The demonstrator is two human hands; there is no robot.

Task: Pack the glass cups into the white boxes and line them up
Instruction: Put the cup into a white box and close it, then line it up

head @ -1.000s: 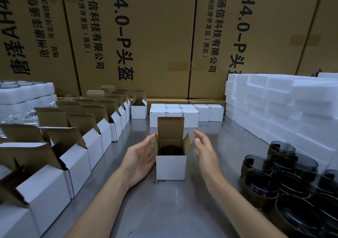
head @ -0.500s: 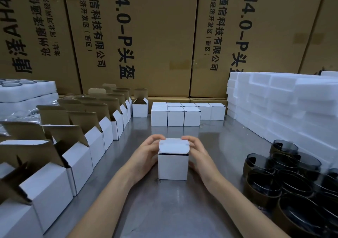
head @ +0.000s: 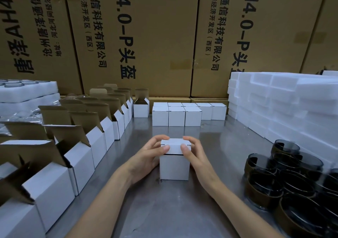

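Item: white box [head: 174, 166] at centre of the surface [head: 210, 142], which we clasp with left hand [head: 146, 157] and right hand [head: 195, 157], fingers curled on its lid, seemingly to tuck it shut, finished row [head: 188, 114] at twelve o'clock, glass cups [head: 285, 181] at three o'clock.

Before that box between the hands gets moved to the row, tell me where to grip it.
Grip the white box low on its flat left and right walls, one of the hands on each side; its lid isn't fully tucked, so avoid lifting by the top.
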